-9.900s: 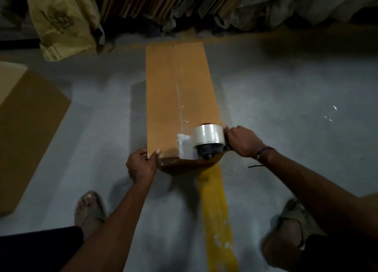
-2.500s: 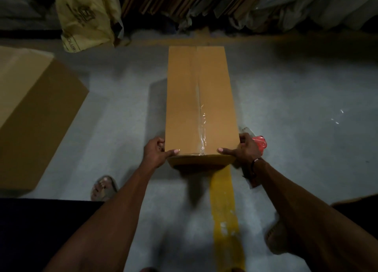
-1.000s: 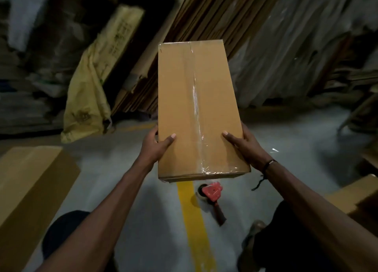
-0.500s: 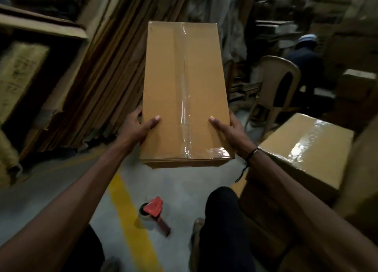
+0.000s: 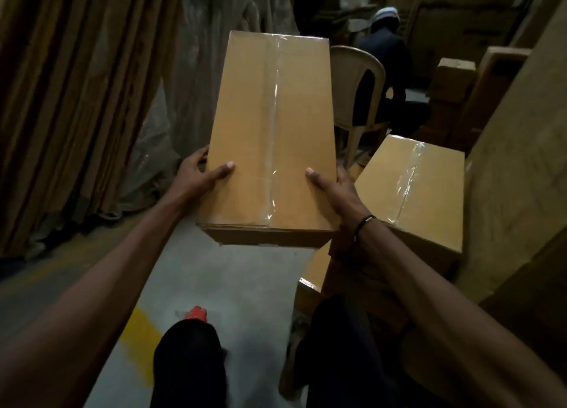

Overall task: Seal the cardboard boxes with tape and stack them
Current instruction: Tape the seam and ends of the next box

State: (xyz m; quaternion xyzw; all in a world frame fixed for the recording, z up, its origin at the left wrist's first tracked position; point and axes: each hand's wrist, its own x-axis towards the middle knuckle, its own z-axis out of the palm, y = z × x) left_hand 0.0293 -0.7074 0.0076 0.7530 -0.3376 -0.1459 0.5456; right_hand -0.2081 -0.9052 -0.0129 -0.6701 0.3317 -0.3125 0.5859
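The taped box (image 5: 270,137) hangs in the air between both hands. The left hand (image 5: 199,174) and right hand (image 5: 334,186) grip its near sides, thumbs on top.

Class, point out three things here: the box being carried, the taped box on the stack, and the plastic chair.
carried box (image 5: 270,137): head view, middle of its top face
stacked box (image 5: 411,190): head view, its taped top
plastic chair (image 5: 352,67): head view, its backrest
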